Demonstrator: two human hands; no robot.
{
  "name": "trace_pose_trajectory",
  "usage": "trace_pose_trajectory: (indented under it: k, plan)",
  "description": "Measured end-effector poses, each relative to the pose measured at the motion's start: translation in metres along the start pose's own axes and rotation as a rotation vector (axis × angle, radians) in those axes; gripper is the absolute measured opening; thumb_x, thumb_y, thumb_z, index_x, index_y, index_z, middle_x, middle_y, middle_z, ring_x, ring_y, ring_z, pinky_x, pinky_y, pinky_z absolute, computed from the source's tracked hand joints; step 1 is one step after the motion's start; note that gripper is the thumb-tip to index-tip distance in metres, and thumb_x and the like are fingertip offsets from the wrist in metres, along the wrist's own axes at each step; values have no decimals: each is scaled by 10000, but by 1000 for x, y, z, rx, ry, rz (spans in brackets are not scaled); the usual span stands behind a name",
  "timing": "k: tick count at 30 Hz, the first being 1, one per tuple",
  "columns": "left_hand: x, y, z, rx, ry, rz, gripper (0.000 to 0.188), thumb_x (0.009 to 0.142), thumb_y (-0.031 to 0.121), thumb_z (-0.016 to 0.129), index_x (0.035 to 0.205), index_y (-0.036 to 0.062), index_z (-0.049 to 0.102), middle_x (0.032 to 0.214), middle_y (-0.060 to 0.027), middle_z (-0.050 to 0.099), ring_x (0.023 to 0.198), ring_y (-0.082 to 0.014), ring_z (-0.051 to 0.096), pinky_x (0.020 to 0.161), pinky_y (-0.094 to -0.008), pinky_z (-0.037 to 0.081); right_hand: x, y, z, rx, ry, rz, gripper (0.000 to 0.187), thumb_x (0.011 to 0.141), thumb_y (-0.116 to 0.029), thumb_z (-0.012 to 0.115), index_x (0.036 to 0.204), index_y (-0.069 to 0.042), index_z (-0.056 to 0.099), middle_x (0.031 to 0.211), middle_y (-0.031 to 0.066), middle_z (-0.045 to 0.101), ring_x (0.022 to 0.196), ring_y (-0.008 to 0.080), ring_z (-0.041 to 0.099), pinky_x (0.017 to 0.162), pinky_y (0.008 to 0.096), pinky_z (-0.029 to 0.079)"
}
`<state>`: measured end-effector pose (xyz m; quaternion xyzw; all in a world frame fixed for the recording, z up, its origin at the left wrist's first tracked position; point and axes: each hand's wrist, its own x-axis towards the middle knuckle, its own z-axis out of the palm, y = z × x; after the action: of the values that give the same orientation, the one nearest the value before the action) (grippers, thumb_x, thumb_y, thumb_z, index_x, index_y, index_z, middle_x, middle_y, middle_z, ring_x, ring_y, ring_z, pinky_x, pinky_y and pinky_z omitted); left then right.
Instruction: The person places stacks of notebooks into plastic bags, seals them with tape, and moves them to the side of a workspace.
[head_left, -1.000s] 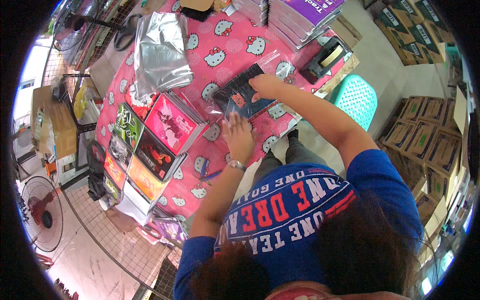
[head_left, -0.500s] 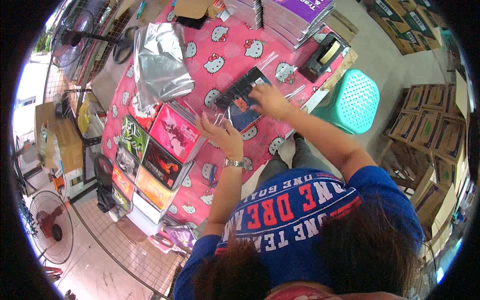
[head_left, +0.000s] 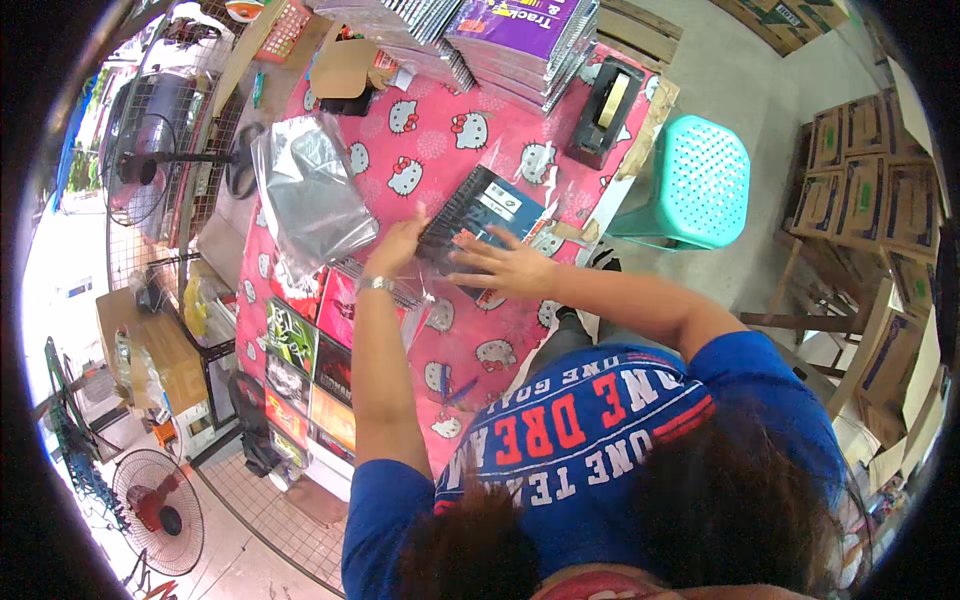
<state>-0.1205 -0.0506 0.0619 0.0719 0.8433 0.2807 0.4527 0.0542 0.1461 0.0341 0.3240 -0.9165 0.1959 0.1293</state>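
A dark blue spiral notebook [head_left: 512, 208] with a white label lies tilted on the pink table, inside or under a clear plastic sleeve [head_left: 548, 214] that shines past its edges. My right hand [head_left: 512, 268] rests on the notebook's near part, fingers spread and flat. At its spiral-bound left edge is my left hand [head_left: 400, 245], its fingers closed together, seemingly on the sleeve's edge; the fingertips are partly hidden. Left of that hand lies a pile of clear plastic sleeves [head_left: 315, 195].
Stacked colourful notebooks [head_left: 292, 338] stand at the table's left. Purple-covered notebooks [head_left: 520, 40] are piled at the far side, near a black tape dispenser [head_left: 605, 112]. A teal stool [head_left: 705, 180] stands right of the table; cartons [head_left: 865, 175] are beyond it. A fan [head_left: 160, 510] is at lower left.
My left hand has moved up and left to the notebook's spiral edge. My right hand has slid left and flattened on the cover. The notebook's white label is now uncovered. The view has shifted.
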Motion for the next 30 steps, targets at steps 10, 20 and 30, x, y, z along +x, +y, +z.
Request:
trace_pose_trajectory:
  k: [10, 20, 30]
  plan:
    - [-50, 48, 59, -1115, 55, 603, 1047, 798, 787, 121, 1424, -50, 185, 1462, -164, 289, 1362, -262, 248, 1130, -390, 131, -17, 55, -43, 854, 287, 577, 972, 709, -282, 786, 1405, 18, 178, 1362, 205, 346, 1277, 324, 348, 1073, 402, 265]
    - [-106, -3, 119, -1183, 737, 408, 1003, 840, 748, 84, 1427, -63, 146, 1499, -191, 176, 1393, -262, 157, 1135, -379, 72, -5, 72, -84, 720, 42, 227, 839, 806, -459, 647, 1403, -10, 265, 1324, 210, 383, 1262, 314, 366, 1017, 395, 338]
    - [-180, 66, 38, 24, 1077, 118, 279, 791, 243, 652, 975, 32, 647, 926, -132, 637, 891, -291, 586, 813, -392, 450, 93, 51, -210, 461, 398, 345, 110, 771, -56, 574, 863, -6, 609, 726, 139, 615, 618, 214, 610, 590, 322, 485]
